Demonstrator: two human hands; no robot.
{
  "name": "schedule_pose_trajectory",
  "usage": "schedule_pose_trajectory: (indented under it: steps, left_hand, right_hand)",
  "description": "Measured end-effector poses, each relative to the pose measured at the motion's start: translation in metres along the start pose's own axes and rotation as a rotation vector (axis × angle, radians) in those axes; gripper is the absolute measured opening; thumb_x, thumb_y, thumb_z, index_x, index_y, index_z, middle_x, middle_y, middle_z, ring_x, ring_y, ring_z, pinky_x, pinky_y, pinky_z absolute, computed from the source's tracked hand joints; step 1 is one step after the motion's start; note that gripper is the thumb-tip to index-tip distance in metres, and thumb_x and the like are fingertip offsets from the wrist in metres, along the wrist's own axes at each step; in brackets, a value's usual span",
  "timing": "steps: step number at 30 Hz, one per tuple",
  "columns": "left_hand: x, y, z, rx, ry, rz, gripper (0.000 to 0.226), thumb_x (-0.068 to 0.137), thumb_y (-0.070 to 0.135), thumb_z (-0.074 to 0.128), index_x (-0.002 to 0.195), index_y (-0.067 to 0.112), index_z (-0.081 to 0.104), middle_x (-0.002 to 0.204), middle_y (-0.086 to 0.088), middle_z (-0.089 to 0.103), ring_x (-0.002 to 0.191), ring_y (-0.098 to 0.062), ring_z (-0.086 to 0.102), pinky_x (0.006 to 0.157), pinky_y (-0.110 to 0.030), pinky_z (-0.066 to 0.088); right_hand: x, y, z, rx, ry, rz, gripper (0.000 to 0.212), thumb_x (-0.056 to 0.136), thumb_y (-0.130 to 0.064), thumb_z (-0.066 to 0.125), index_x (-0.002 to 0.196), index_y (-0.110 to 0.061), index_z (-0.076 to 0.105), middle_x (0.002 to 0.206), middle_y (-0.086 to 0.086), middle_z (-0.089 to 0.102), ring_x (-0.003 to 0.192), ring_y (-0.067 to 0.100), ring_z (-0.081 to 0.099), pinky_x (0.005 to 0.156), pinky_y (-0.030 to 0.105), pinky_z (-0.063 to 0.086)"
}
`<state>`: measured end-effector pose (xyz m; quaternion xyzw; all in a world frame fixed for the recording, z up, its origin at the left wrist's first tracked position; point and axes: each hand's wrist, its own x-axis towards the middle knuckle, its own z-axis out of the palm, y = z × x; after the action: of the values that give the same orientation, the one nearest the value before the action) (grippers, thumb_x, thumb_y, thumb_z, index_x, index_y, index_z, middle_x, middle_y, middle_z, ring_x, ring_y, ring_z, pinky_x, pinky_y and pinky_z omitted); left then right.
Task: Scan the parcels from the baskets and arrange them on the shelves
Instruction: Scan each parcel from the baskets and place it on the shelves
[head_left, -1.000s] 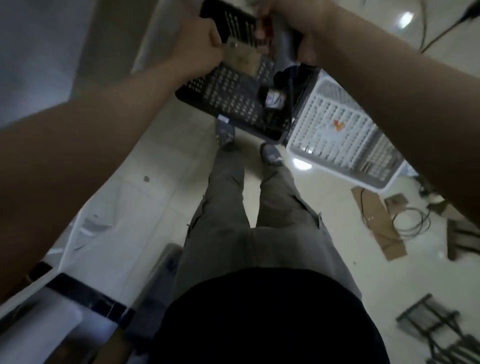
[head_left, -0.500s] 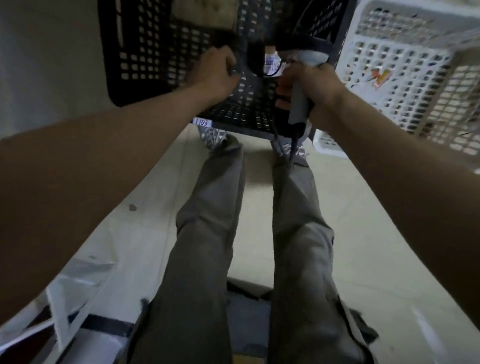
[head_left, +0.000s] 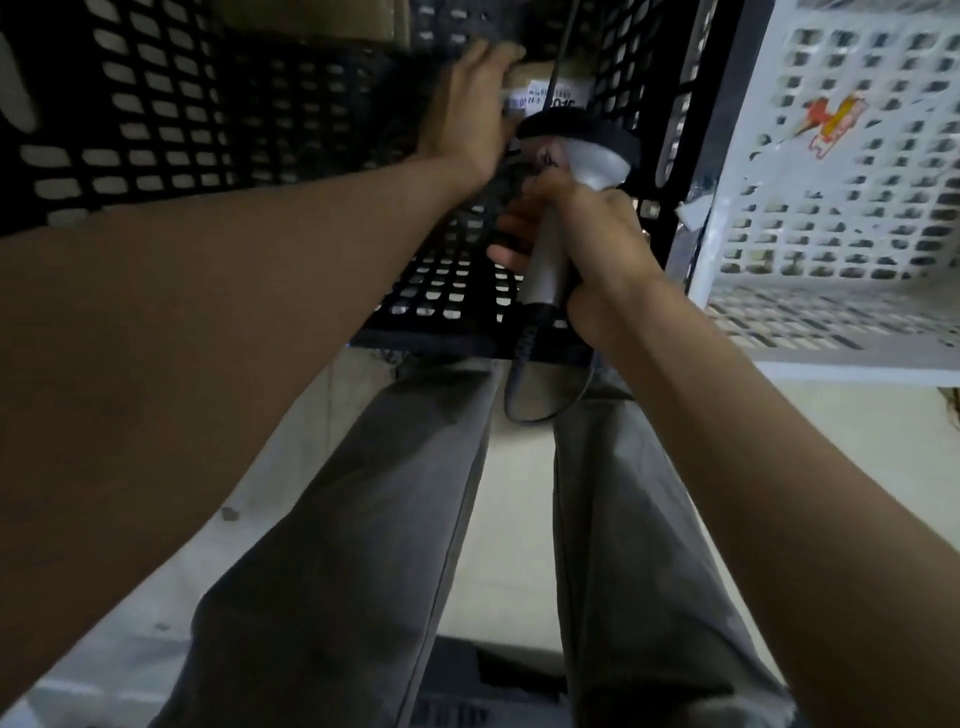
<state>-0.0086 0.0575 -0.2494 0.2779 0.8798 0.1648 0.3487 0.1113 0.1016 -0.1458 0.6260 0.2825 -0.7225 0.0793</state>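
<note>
Gripping upright scanner (head_left: 574, 171), right hand (head_left: 582, 249), head toward parcel (head_left: 550, 85)

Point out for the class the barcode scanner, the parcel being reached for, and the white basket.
barcode scanner (head_left: 550, 260), head view, on its grey handle.
parcel (head_left: 563, 96), head view, on its white label.
white basket (head_left: 841, 296), head view, on the near perforated wall.
</note>
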Motion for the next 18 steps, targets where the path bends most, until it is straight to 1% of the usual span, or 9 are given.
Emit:
schedule_pose_trajectory:
  steps: [2,5,7,9,11,14,16,18]
  left_hand:
    - [0.008,-0.002,0.011,0.010,-0.041,0.002,0.048,0.098,0.010,0.046,0.145,0.021,0.049,0.147,-0.004,0.048,0.134,-0.020,0.046,0.108,-0.027,0.037]
    - [0.006,-0.004,0.024,0.089,-0.156,0.014,0.054,0.101,0.017,0.046,0.153,0.027,0.036,0.159,-0.003,0.031,0.142,-0.028,0.034,0.110,-0.038,0.037]
    - [0.002,-0.003,0.028,0.142,-0.258,0.048,0.063,0.099,0.017,0.050,0.156,0.030,0.027,0.161,-0.004,0.021,0.140,-0.035,0.032,0.106,-0.050,0.040]
    - [-0.002,0.000,0.027,0.174,-0.300,0.061,0.070,0.099,0.017,0.051,0.159,0.032,0.019,0.163,-0.004,0.015,0.140,-0.039,0.031,0.103,-0.057,0.041]
    - [-0.006,0.006,0.029,0.196,-0.307,0.088,0.071,0.101,0.021,0.049,0.161,0.032,0.012,0.165,-0.004,0.011,0.143,-0.040,0.026,0.103,-0.059,0.040]
    - [-0.007,0.012,0.032,0.275,-0.277,0.104,0.067,0.104,0.034,0.043,0.161,0.031,0.008,0.165,-0.005,0.011,0.145,-0.040,0.022,0.101,-0.059,0.045]
    - [-0.005,0.011,0.035,0.301,-0.256,0.082,0.067,0.104,0.036,0.043,0.161,0.031,0.008,0.164,-0.007,0.010,0.144,-0.041,0.023,0.099,-0.058,0.047]
    - [-0.002,0.008,0.038,0.280,-0.230,0.056,0.067,0.103,0.035,0.046,0.160,0.031,0.011,0.163,-0.008,0.012,0.141,-0.043,0.027,0.099,-0.057,0.046]
  right_hand:
    - [0.005,0.002,-0.001,0.028,0.004,-0.008,0.009,0.097,-0.004,0.057,0.089,-0.003,0.062,0.088,0.015,0.063,0.081,0.026,0.065,0.069,0.039,0.064]
    - [0.010,0.005,-0.001,0.064,0.027,0.011,0.010,0.097,-0.004,0.057,0.089,-0.004,0.061,0.090,0.016,0.061,0.085,0.027,0.063,0.069,0.038,0.063]
    - [0.011,0.005,-0.002,0.083,0.051,0.037,0.010,0.098,-0.004,0.056,0.089,-0.004,0.061,0.092,0.018,0.060,0.085,0.026,0.064,0.068,0.038,0.064]
    - [0.010,0.005,-0.004,0.107,0.073,0.051,0.011,0.098,-0.005,0.057,0.087,-0.003,0.061,0.092,0.018,0.060,0.083,0.026,0.064,0.066,0.037,0.064]
    - [0.009,0.004,-0.006,0.105,0.081,0.041,0.011,0.098,-0.005,0.058,0.087,-0.002,0.061,0.091,0.018,0.061,0.082,0.026,0.065,0.064,0.035,0.064]
    - [0.009,0.004,-0.009,0.089,0.064,0.013,0.010,0.098,-0.006,0.057,0.089,-0.003,0.062,0.093,0.018,0.062,0.084,0.027,0.066,0.066,0.036,0.064]
    - [0.011,0.002,-0.010,0.092,0.050,0.005,0.010,0.098,-0.006,0.057,0.090,-0.003,0.061,0.094,0.019,0.062,0.084,0.026,0.065,0.067,0.037,0.064]
    - [0.014,0.002,-0.010,0.099,0.057,0.006,0.010,0.098,-0.006,0.057,0.090,-0.003,0.061,0.095,0.019,0.061,0.084,0.027,0.064,0.067,0.037,0.064]
